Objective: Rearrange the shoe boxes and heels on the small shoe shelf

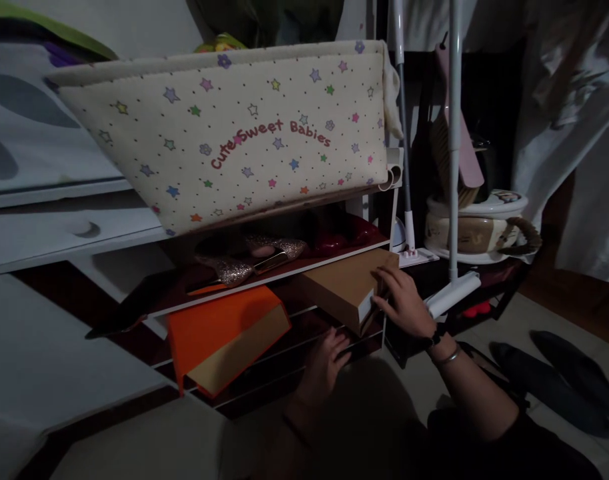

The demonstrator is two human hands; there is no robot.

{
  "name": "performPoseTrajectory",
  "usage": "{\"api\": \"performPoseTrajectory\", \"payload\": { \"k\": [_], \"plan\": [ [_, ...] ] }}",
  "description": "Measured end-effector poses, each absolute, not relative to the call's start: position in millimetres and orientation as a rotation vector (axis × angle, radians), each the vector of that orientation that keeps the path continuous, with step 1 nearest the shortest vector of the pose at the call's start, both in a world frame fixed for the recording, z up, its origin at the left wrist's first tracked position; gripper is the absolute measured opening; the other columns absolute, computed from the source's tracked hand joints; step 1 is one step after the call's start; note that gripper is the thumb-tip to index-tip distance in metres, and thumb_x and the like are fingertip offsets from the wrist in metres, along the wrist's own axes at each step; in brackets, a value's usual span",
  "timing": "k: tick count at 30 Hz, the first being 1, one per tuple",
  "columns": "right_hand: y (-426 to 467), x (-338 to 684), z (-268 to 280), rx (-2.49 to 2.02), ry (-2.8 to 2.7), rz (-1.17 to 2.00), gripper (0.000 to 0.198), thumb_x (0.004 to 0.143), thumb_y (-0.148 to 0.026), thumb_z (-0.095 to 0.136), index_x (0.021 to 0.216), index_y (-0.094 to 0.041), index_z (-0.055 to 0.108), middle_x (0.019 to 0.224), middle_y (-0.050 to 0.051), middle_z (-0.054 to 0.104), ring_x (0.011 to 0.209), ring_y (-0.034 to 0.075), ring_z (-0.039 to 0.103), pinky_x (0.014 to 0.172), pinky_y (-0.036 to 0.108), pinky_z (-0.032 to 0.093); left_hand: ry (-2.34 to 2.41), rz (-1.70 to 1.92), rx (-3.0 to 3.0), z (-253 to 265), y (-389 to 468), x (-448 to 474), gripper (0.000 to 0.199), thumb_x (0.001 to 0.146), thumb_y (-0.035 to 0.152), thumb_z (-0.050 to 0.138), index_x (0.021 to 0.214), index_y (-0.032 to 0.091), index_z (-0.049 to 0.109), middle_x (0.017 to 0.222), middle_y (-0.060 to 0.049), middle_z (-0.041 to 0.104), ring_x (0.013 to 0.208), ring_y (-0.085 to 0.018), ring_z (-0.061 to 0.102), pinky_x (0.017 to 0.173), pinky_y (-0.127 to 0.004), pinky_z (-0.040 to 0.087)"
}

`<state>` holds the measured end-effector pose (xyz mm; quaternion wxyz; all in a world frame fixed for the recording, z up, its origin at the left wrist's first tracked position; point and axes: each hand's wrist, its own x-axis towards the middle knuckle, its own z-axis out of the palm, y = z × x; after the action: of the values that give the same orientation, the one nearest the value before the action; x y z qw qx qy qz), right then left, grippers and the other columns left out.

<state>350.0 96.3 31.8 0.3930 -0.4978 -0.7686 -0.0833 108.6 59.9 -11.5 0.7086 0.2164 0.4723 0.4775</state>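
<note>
A brown cardboard box with a white label on its end juts out of the shoe rack. My right hand grips the box's right end, with fingers at its top edge and thumb at the front corner. Below the box and apart from it, my left hand is open, its fingers loosely bent and holding nothing. To the left, an orange box with a tan side leans out of the same rack at a tilt.
Glittery shoes and red shoes occupy the upper shelf. Above stands a star-patterned fabric bin. A mop pole, a pink-handled brush and a lidded pot are at right. Dark shoes lie on the floor.
</note>
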Motion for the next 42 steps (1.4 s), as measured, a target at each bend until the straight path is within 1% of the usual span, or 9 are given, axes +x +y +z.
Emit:
{"api": "performPoseTrajectory", "payload": {
  "k": [5,11,14,17,20,24,28,34,42],
  "plan": [
    [89,336,27,-1.383,-2.073,-0.284,0.064,0.101,-0.05,0.056,0.156,-0.02,0.042,0.158,0.018,0.046,0.148,0.038,0.036,0.119,0.068,0.025,0.84,1.009,0.329,-12,71,121,0.06,0.101,0.054,0.043,0.146,0.015,0.042,0.156,-0.025,0.046,0.149,-0.033,0.044,0.118,-0.05,0.042],
    [58,317,34,-1.239,-2.23,-0.3,0.073,0.099,-0.053,0.059,0.162,-0.023,0.034,0.158,0.017,0.047,0.144,0.036,0.041,0.121,0.071,0.019,0.903,1.129,0.276,-9,54,92,0.051,0.102,0.05,0.046,0.143,0.021,0.052,0.137,-0.016,0.066,0.136,-0.029,0.059,0.12,-0.049,0.04],
    [46,309,31,-1.15,-2.315,-0.381,0.096,0.088,-0.056,0.073,0.165,-0.024,0.026,0.162,0.019,0.042,0.148,0.04,0.035,0.121,0.076,0.01,0.863,1.138,0.321,-7,42,75,0.042,0.102,0.044,0.049,0.135,0.023,0.062,0.13,-0.012,0.072,0.127,-0.027,0.065,0.117,-0.049,0.044],
    [41,302,22,-1.124,-2.35,-0.483,0.108,0.075,-0.051,0.088,0.164,-0.031,0.029,0.168,0.019,0.031,0.152,0.044,0.028,0.117,0.08,0.011,0.753,1.105,0.384,-7,31,63,0.042,0.104,0.043,0.045,0.136,0.024,0.064,0.13,-0.012,0.073,0.13,-0.027,0.064,0.114,-0.051,0.046],
    [42,295,12,-1.094,-2.354,-0.533,0.104,0.07,-0.045,0.093,0.159,-0.036,0.038,0.17,0.018,0.027,0.153,0.043,0.026,0.116,0.081,0.012,0.697,1.075,0.416,-9,22,58,0.045,0.105,0.047,0.041,0.14,0.029,0.062,0.132,-0.01,0.073,0.135,-0.029,0.06,0.115,-0.055,0.044],
    [44,283,1,-1.04,-2.356,-0.574,0.095,0.073,-0.041,0.092,0.155,-0.039,0.043,0.17,0.015,0.029,0.153,0.043,0.025,0.114,0.082,0.01,0.678,1.045,0.432,-14,17,53,0.047,0.1,0.05,0.052,0.141,0.03,0.062,0.139,-0.011,0.069,0.141,-0.032,0.055,0.12,-0.056,0.039],
    [43,268,-5,-1.007,-2.338,-0.604,0.086,0.079,-0.036,0.087,0.154,-0.041,0.044,0.168,0.014,0.033,0.15,0.043,0.027,0.112,0.084,0.012,0.712,1.022,0.455,-21,21,46,0.05,0.099,0.051,0.054,0.142,0.024,0.062,0.143,-0.013,0.066,0.142,-0.034,0.053,0.121,-0.054,0.037],
    [38,256,-5,-0.99,-2.259,-0.655,0.073,0.091,-0.027,0.073,0.154,-0.045,0.042,0.158,0.016,0.045,0.145,0.041,0.036,0.107,0.085,0.024,0.82,1.051,0.463,-26,26,44,0.049,0.098,0.053,0.055,0.14,0.029,0.062,0.146,-0.01,0.064,0.143,-0.032,0.052,0.12,-0.055,0.037],
    [36,261,-3,-0.963,-2.277,-0.685,0.066,0.096,-0.029,0.067,0.155,-0.046,0.041,0.159,0.016,0.044,0.146,0.04,0.036,0.107,0.084,0.027,0.833,1.03,0.507,-18,16,45,0.041,0.098,0.043,0.058,0.133,0.025,0.068,0.144,-0.012,0.065,0.144,-0.032,0.052,0.122,-0.053,0.034]
  ]
}}
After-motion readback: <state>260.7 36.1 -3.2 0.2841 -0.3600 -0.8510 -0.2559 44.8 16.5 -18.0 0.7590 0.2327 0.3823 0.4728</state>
